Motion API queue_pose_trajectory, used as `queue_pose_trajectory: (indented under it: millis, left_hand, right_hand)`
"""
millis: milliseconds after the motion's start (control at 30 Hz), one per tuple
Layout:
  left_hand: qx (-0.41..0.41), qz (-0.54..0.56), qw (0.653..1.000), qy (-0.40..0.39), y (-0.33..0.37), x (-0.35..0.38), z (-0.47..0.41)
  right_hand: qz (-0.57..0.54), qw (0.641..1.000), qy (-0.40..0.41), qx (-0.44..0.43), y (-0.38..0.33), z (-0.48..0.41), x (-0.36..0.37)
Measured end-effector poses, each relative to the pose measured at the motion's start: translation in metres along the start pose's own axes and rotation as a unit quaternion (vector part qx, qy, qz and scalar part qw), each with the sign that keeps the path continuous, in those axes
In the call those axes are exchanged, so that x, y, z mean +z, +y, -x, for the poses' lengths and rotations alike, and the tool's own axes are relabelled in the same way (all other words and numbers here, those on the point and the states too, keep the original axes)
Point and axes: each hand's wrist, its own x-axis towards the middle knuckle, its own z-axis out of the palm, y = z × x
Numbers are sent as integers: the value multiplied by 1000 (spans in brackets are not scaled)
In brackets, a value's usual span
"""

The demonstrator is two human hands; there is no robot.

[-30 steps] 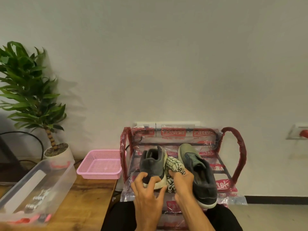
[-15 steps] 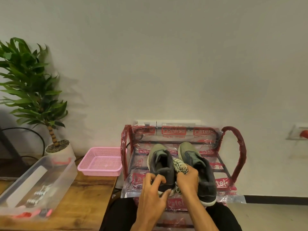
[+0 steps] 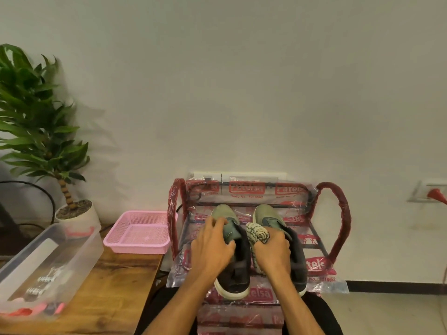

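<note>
Two green-grey shoes lie side by side, toes toward the wall, on the top shelf of a plastic-wrapped red shoe rack point(image 3: 339, 213). My left hand point(image 3: 212, 245) grips the left shoe point(image 3: 235, 274) over its tongue and collar. My right hand point(image 3: 272, 252) rests on the inner side of the right shoe point(image 3: 266, 215) and holds a rolled white, dark-patterned cloth point(image 3: 257, 234) between the two shoes. The right shoe's heel is partly hidden by my right hand and forearm.
A wooden table point(image 3: 116, 293) stands to the left with a pink mesh basket point(image 3: 137, 233), a clear plastic bin point(image 3: 48, 262) of small items and a potted plant point(image 3: 41, 131). A white wall is close behind the rack. A wall socket point(image 3: 430, 193) sits at right.
The left shoe was tilted up in my left hand; it now lies flat on the shelf beside the right shoe. My left hand has moved up over its tongue.
</note>
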Motion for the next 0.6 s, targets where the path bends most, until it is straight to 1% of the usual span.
queue_pose_trajectory:
  millis: [100, 167, 233, 433, 533, 600]
  left_hand:
    - [41, -124, 988, -78, 4, 9, -13]
    - [54, -180, 978, -95, 7, 14, -18]
    - [60, -215, 971, -91, 11, 14, -22]
    - [77, -191, 978, -27, 14, 1, -32]
    - [76, -169, 983, -15, 8, 5, -31]
    - [64, -132, 989, -14, 7, 8, -29]
  right_hand:
    - [7, 1000, -11, -10, 4, 0, 5]
    - [19, 999, -18, -21, 5, -2, 5]
    - [29, 999, -23, -32, 5, -4, 5]
    - [33, 999, -26, -30, 10, -12, 8]
    - [25, 998, -37, -32, 9, -12, 10]
    - [18, 998, -40, -34, 8, -12, 11]
